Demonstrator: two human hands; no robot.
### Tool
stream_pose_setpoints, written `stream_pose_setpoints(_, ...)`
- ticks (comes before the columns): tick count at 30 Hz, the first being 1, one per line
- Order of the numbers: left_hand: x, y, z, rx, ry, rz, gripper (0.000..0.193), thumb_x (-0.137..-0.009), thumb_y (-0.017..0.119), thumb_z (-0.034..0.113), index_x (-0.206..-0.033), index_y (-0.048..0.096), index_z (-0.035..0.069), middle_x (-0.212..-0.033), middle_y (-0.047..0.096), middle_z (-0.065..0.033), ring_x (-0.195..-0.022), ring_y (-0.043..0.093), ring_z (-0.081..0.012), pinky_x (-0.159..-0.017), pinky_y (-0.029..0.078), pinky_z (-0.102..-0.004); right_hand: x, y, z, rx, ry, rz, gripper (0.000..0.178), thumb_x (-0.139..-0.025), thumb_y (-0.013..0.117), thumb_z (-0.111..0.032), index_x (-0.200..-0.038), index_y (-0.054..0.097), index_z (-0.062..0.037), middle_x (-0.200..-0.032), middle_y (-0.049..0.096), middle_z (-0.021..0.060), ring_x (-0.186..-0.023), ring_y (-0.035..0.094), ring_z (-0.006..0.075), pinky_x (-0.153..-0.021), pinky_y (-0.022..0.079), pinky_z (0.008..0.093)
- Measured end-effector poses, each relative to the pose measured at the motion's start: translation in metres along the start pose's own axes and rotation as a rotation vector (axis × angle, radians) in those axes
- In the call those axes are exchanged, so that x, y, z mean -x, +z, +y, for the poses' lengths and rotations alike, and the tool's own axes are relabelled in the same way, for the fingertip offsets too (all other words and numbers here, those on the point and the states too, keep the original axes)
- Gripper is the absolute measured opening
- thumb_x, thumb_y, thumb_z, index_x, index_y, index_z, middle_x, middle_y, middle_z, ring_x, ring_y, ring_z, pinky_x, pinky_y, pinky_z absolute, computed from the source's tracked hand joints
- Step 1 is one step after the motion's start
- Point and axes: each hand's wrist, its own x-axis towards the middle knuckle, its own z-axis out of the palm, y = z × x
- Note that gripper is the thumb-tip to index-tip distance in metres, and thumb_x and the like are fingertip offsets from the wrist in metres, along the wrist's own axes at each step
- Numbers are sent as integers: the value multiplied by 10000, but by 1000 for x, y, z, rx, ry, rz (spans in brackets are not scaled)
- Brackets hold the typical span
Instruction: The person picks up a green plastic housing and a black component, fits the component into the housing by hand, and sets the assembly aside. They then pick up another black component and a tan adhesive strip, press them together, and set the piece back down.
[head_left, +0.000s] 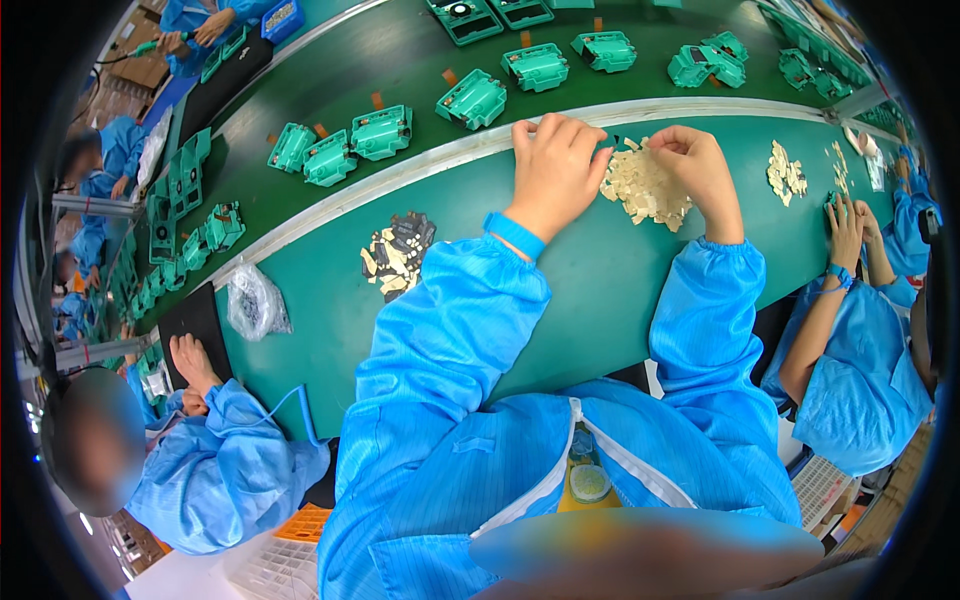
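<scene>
My left hand [556,172] wears a blue wrist band and is bent at the far side of the green work surface. Its thumb and index finger close around a small black piece [612,143], which shows only in part. Beside it my right hand [697,172] reaches over a heap of small flat cream-coloured pieces [645,190]. The thumb and fingertips of that hand are pinched together at the heap's upper edge, and whatever lies between them is hidden. Left of my left forearm lies a mixed pile of black and cream pieces [398,252].
Beyond a pale rail [440,150], green plastic housings [470,98] stand in a row on a dark green belt [400,65]. A clear plastic bag [256,302] lies at left. Smaller cream piles [786,174] are at right. Co-workers in blue [230,465] sit close on both sides.
</scene>
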Motion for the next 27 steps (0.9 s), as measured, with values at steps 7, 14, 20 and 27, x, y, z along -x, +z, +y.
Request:
stream_pose_setpoints(7,-3,1,12,-108,157,13,209,-824,798,182,-991,682,132,-961,654,11,-1027,601,-217,-889,372,-471,2,14,-24,-127,145,-56,342,-913,704,-300,-806,694,25,-696,632,6,-654,551,81,-569,426,291)
stream_pose_setpoints(14,-6,-2,18,-122,168,1,188,-832,785,167,-984,680,129,-961,651,5,-1016,600,-217,-892,373,-467,-1,12,-12,-274,100,-112,270,-876,709,-237,-812,705,24,-705,616,-2,-685,541,82,-613,425,275)
stream_pose_setpoints(20,5,-47,59,-60,149,-139,175,-845,769,163,-983,682,101,-952,657,-26,-981,600,-240,-874,410,-427,-62,-26,10,-228,-194,431,365,-892,771,-324,-1026,726,13,-836,687,54,-760,605,143,-687,485,317)
stream_pose_setpoints(27,51,-117,93,209,152,-387,153,-845,762,126,-981,712,77,-976,680,-44,-985,617,-264,-879,484,-402,-166,-52,76,423,-224,432,972,-771,849,-362,-1561,373,-53,-1319,631,263,-1184,637,407,-1028,487,458)
